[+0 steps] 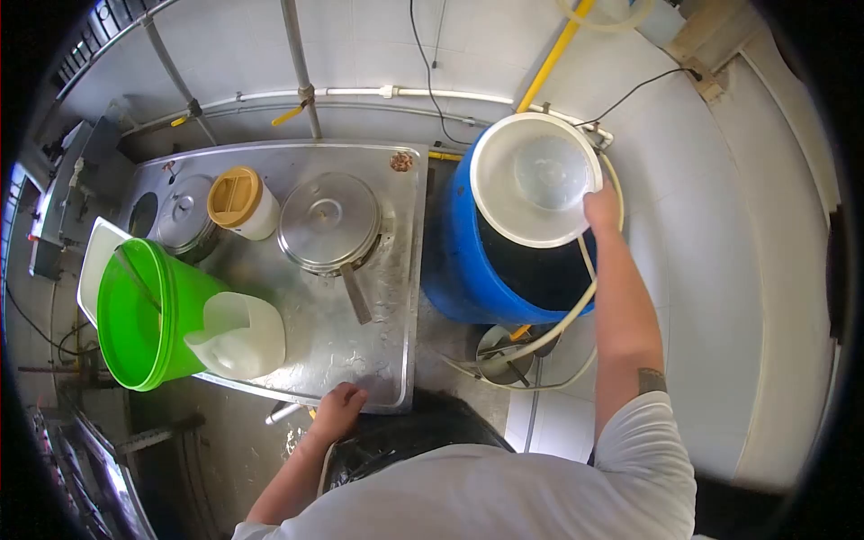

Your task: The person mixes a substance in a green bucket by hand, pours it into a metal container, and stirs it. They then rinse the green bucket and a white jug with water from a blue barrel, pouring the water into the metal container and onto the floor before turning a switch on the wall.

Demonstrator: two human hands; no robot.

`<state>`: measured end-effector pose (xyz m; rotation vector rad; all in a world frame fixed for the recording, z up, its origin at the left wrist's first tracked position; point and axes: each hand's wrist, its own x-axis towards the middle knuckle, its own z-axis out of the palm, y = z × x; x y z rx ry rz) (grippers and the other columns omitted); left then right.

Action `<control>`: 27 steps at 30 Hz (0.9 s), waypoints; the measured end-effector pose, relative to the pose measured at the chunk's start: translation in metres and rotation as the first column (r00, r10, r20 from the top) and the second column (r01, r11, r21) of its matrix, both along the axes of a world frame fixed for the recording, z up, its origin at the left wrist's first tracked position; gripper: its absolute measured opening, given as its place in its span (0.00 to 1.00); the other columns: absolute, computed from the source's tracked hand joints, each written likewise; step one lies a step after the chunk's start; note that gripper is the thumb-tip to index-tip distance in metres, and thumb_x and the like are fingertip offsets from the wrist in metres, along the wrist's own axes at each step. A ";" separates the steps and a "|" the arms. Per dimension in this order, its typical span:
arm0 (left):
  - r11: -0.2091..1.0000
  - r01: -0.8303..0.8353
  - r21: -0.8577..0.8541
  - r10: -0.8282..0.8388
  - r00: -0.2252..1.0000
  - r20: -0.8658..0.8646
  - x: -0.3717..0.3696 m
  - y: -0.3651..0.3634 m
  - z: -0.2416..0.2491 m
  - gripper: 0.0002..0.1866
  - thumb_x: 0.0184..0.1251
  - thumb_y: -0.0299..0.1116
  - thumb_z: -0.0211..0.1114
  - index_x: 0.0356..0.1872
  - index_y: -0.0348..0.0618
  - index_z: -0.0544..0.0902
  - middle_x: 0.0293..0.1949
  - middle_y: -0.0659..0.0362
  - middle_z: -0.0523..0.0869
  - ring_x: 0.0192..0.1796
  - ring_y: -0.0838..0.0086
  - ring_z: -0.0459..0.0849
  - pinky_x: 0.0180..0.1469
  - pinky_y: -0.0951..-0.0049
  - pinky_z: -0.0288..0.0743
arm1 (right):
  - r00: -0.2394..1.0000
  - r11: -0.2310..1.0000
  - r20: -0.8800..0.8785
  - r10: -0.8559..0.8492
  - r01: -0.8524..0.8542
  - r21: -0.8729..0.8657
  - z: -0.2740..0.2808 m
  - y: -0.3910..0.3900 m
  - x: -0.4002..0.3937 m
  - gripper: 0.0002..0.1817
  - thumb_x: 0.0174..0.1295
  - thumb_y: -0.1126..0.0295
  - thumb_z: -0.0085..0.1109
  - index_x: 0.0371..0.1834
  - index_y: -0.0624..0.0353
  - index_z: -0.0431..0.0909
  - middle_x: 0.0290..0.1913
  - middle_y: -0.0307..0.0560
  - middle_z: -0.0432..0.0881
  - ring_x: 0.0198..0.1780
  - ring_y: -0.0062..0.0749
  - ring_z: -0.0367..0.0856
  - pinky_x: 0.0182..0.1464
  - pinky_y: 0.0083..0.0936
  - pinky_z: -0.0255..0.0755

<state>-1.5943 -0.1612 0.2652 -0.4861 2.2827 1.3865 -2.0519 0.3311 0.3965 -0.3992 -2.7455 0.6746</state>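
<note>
Basin: round white plastic one [549, 175], smooth with a broad rim and a cloudier, see-through-looking base, held over the mouth of the blue barrel
Right hand: this hand [604, 207] has a proper grip on the basin's right-hand rim, arm stretched out
Left hand: fingers of this one [340, 409] are loosely curled at the front edge of the worktop, not gripping anything I can see
Barrel: big blue plastic drum [450, 261], rounded wall, dark inside, can't tell what's in there
Hose: pale, bendy hose [576, 310] looping over the barrel's front and round its right side, kinda crowding that spot
Worktop: shiny steel [387, 360] with a raised lip, wet-looking patches and a little pile of brown bits [401, 161] near the back corner
Pots: large round metal pot [328, 220] with its lid on and a flat handle sticking out, smaller lidded pot [187, 216] further left
Tub: whitish tub [256, 211] with a tan ridged lid, sitting between the pots
Bucket: bright green plastic bucket [153, 315] at the left end, long utensil [135, 279] leaning inside, partly blocking a white container [94, 261]
Jug: cloudy white plastic jug [241, 335], cut open, right beside the bucket
Writing: dark mark [651, 381] on the right arm by the sleeve, too small to read
</note>
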 end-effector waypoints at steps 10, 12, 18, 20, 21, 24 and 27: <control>0.965 -0.212 -0.155 0.217 0.976 0.014 0.007 0.075 0.024 0.17 0.78 0.42 0.67 0.47 0.33 0.85 0.32 0.54 0.89 0.36 0.72 0.85 0.44 0.68 0.79 | 0.764 0.712 0.598 0.242 -0.559 0.426 -0.057 -0.013 0.047 0.50 0.65 0.82 0.49 0.90 0.31 0.45 0.87 0.72 0.44 0.54 0.66 0.89 0.61 0.50 0.82; 0.938 -0.307 -0.163 0.308 0.951 -0.016 0.013 0.102 0.020 0.17 0.79 0.41 0.66 0.47 0.33 0.85 0.32 0.54 0.89 0.36 0.72 0.85 0.44 0.68 0.79 | 0.737 0.695 0.631 0.242 -0.586 0.417 -0.090 -0.014 0.050 0.52 0.66 0.82 0.48 0.90 0.28 0.41 0.87 0.77 0.35 0.57 0.69 0.88 0.65 0.57 0.78; 0.855 -0.489 -0.172 0.510 0.854 0.103 0.017 0.211 0.051 0.18 0.76 0.45 0.68 0.47 0.35 0.88 0.39 0.45 0.91 0.43 0.59 0.91 0.49 0.60 0.82 | 0.617 0.761 0.729 0.297 -0.614 0.210 -0.141 -0.020 0.054 0.54 0.67 0.86 0.44 0.90 0.21 0.39 0.87 0.73 0.23 0.73 0.81 0.72 0.72 0.69 0.68; 0.856 -0.484 -0.181 0.505 0.857 0.098 0.026 0.234 0.056 0.19 0.77 0.46 0.69 0.49 0.36 0.88 0.40 0.44 0.91 0.43 0.58 0.91 0.49 0.59 0.82 | 0.572 0.799 0.764 0.298 -0.587 0.128 -0.148 -0.018 0.055 0.56 0.66 0.87 0.46 0.89 0.18 0.38 0.87 0.71 0.21 0.74 0.77 0.72 0.72 0.67 0.69; 0.860 -0.480 -0.175 0.499 0.863 0.083 0.034 0.242 0.059 0.20 0.77 0.47 0.68 0.49 0.36 0.88 0.40 0.44 0.91 0.43 0.56 0.91 0.50 0.58 0.82 | 0.582 0.789 0.759 0.292 -0.596 0.154 -0.175 -0.011 0.049 0.57 0.66 0.86 0.49 0.89 0.16 0.36 0.87 0.70 0.20 0.75 0.70 0.74 0.71 0.59 0.74; 0.808 -0.542 -0.229 0.568 0.821 0.062 0.045 0.257 0.091 0.20 0.77 0.47 0.68 0.49 0.37 0.88 0.39 0.44 0.91 0.44 0.54 0.91 0.51 0.58 0.83 | 0.551 0.771 0.770 0.322 -0.625 0.125 -0.220 0.004 0.035 0.69 0.58 0.87 0.62 0.88 0.15 0.27 0.86 0.78 0.24 0.64 0.66 0.84 0.63 0.45 0.82; 0.741 -0.624 -0.250 0.653 0.756 0.048 0.064 0.261 0.113 0.20 0.77 0.47 0.67 0.47 0.37 0.88 0.39 0.43 0.91 0.45 0.51 0.91 0.51 0.56 0.83 | 0.561 0.819 0.715 0.418 -0.574 -0.028 -0.295 0.034 0.015 0.66 0.60 0.88 0.63 0.89 0.18 0.33 0.87 0.74 0.24 0.83 0.64 0.61 0.80 0.42 0.65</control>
